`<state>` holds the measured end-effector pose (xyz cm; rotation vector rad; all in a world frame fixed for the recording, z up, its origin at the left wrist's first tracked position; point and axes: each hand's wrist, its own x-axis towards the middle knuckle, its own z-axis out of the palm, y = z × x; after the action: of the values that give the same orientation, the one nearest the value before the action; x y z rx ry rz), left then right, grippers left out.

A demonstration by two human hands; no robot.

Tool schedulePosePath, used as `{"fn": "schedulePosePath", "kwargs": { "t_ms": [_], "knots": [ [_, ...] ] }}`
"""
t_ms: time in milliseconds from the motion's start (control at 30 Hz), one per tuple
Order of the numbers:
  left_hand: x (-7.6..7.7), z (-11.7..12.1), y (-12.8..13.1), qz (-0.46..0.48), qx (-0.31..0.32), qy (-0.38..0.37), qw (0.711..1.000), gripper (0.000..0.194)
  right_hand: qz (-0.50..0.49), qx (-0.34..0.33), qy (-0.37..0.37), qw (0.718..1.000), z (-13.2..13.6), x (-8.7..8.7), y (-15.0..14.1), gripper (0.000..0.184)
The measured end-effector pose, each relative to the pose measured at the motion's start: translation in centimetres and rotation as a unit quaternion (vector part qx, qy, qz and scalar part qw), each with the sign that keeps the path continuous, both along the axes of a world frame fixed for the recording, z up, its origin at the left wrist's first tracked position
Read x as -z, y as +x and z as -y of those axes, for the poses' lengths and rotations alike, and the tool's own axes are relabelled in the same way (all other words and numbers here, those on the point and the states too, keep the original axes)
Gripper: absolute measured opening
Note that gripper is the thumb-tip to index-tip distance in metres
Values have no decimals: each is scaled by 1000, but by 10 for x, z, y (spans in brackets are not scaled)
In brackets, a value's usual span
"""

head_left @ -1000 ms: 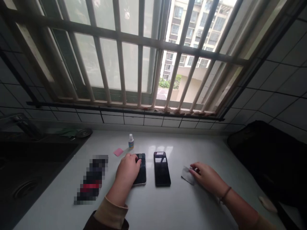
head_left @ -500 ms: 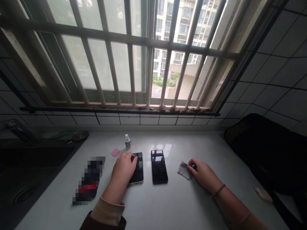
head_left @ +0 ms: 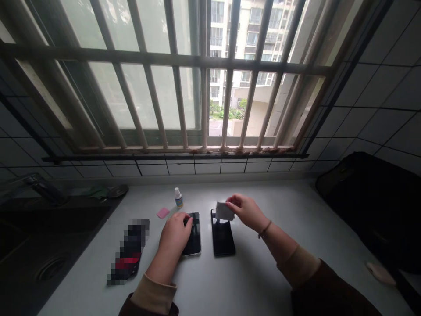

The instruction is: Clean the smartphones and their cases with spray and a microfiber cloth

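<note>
Right grip (head_left: 247,211) pinches a grey cloth square (head_left: 224,212) over a black rectangular phone (head_left: 224,240); left grip (head_left: 174,231) touches a clear-edged black phone (head_left: 196,239), closure unclear; beyond it, a white-capped bottle (head_left: 178,199), contents indiscernible.

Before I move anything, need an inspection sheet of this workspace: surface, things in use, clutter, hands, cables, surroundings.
Surface: white counter, with light reflections.
Things in use: left phone and right phone lie side by side, apart; grey cloth over the right phone's far end, contact unclear.
Clutter: small bottle, pink slip, pixelated dark item at left; black bag and pale object at right.
Left hand: on the left phone's left side.
Right hand: pinching the cloth.
Cables: nothing seen.
Surroundings: barred window and tiled wall behind; sink and tap left.
</note>
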<state>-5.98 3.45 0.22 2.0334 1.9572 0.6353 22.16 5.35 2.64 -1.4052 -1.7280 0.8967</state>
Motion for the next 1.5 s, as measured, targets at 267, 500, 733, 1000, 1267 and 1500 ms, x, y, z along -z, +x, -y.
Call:
{"fn": "schedulePosePath", "kwargs": {
  "t_ms": [267,500,733,1000,1267,1500],
  "knots": [
    [12,-5,-5,7,-14,-19,1000,13,43,-64,-66,995,-97,28,-103,25],
    [13,-5,-9,30,-10,-26,999,14,159,-71,-16,985,-122,33,-127,36],
    [14,-6,-10,34,-12,-30,999,13,221,-23,53,974,-71,13,-77,18],
    [14,-7,-8,9,-8,-26,1000,13,243,42,41,968,25,16,14,23],
    [2,-12,-27,-83,-55,14,995,22,212,151,60,964,24,49,43,32],
    [1,-22,-59,-132,-135,23,982,32,183,171,87,964,28,48,50,37]
  ]
}}
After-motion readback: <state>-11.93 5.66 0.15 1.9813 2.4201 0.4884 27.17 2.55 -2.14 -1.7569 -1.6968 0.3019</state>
